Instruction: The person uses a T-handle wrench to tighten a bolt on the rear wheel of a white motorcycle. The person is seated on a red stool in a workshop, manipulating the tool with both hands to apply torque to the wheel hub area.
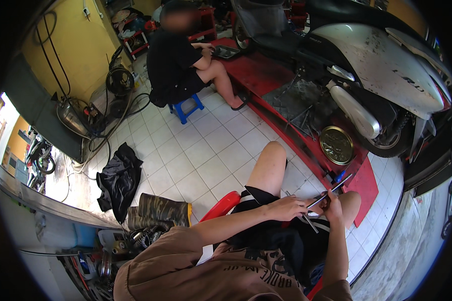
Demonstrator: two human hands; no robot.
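Both hands together over my lap: left hand [287,207] and right hand [331,204] pinching a thin grey metal rod tool [330,191], just below the round brass-coloured cover [336,145].

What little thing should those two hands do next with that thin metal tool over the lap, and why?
Probably steady the grip before anything else. The left hand and right hand meet on a thin metal tool held in the air above the knees, with nothing underneath to rest it on.
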